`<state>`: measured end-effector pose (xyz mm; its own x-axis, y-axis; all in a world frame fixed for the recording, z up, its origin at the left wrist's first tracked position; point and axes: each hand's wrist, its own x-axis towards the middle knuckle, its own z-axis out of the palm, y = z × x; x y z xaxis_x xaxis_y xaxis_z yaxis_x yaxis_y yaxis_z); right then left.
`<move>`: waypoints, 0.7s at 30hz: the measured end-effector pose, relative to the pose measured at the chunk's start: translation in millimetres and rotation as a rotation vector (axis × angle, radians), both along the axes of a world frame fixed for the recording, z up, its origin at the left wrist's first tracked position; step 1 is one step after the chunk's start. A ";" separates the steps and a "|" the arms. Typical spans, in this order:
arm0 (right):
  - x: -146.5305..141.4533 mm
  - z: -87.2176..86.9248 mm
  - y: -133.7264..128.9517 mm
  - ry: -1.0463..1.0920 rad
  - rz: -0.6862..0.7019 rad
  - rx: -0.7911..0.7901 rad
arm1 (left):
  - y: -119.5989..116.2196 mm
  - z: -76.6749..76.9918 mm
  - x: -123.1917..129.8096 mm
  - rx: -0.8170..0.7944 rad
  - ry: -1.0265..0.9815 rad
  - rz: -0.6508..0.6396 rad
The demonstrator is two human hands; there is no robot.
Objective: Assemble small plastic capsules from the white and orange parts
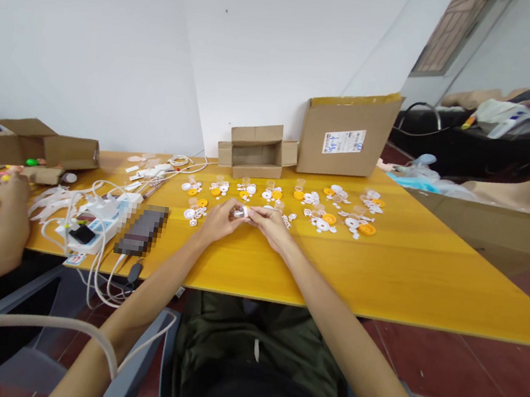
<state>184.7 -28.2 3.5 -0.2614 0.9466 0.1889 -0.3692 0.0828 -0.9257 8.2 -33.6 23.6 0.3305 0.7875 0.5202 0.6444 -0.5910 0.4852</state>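
My left hand [220, 220] and my right hand [271, 226] meet above the table, fingers closed on one small white round part [245, 211]. It looks like plastic with dark spots or holes; its exact kind is too small to make out. Just beyond my hands lie several small groups of parts. Each has white discs [351, 223], orange rings or caps [367, 229] and small dotted white pieces [194, 220]. Clear cups [300, 184] stand among the back groups. Part of one group is hidden behind my right hand.
A small open cardboard box [257, 158] and a large carton [347, 138] stand by the wall. Left of me are a power strip [106, 222], tangled white cables, and a pixelated dark phone-like object [142, 230]. A co-worker's hands [13, 186] work near another open box [45, 148].
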 end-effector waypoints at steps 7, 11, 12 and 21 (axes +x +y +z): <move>0.2 -1.9 1.2 0.005 -0.001 -0.013 | -0.5 0.4 0.8 -0.019 -0.010 -0.003; 0.2 -0.6 1.1 -0.002 -0.004 -0.016 | -0.3 0.7 0.1 -0.010 -0.005 -0.035; 0.4 -0.4 1.0 -0.009 -0.002 -0.012 | -0.1 0.7 -0.2 -0.008 -0.002 -0.044; 1.8 2.1 -0.5 -0.138 -0.007 0.017 | -1.1 1.2 -1.5 0.010 0.029 -0.076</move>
